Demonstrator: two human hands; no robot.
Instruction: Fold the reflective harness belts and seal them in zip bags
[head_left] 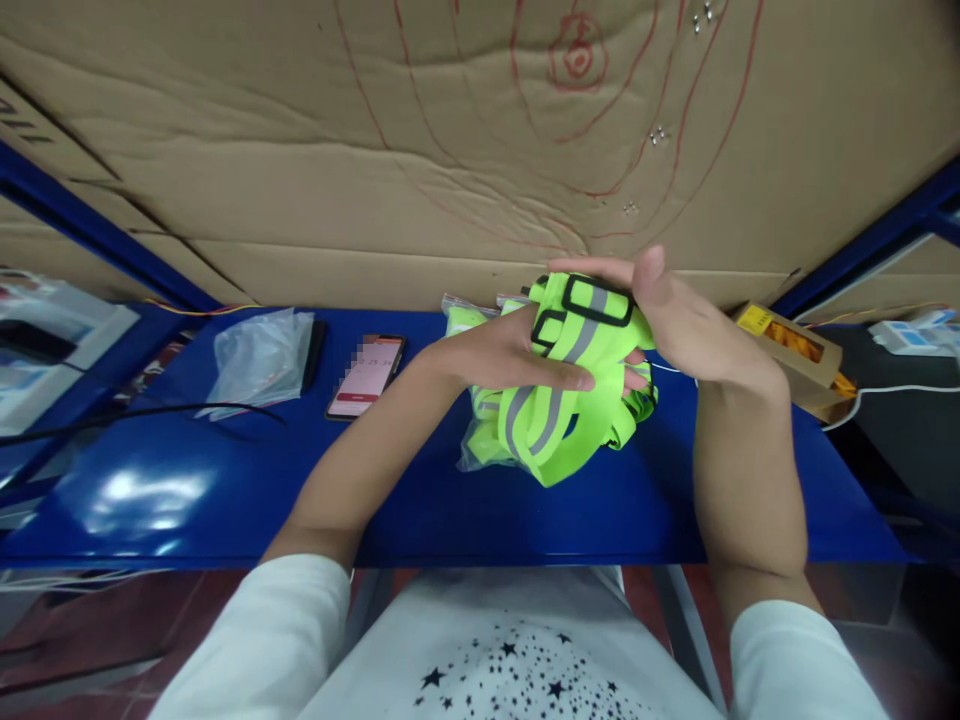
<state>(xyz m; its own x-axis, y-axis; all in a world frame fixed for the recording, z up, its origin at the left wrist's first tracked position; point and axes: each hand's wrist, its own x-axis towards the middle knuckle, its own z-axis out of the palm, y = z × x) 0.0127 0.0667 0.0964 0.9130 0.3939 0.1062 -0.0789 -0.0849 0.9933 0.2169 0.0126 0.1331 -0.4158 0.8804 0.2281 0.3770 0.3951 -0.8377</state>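
Note:
A neon yellow-green reflective belt (581, 335) with grey stripes and black buckles is bundled above the blue table. My left hand (525, 355) is closed around it, thumb in front and fingertips showing past the far side. My right hand (679, 315) lies against the bundle's upper right edge, its fingers stretched flat along the top and its thumb raised apart. Loops of the belt hang below my left hand. Beneath and behind them are clear plastic bags (480, 455) with more neon material, partly hidden by my left forearm.
A phone (367, 378) lies on the blue table (465, 520), left of my arm. Farther left are a crumpled clear bag (259, 355) and a black cable (150, 412). An open cardboard box (799, 355) with orange contents stands at right. Cardboard (450, 190) rises behind the table.

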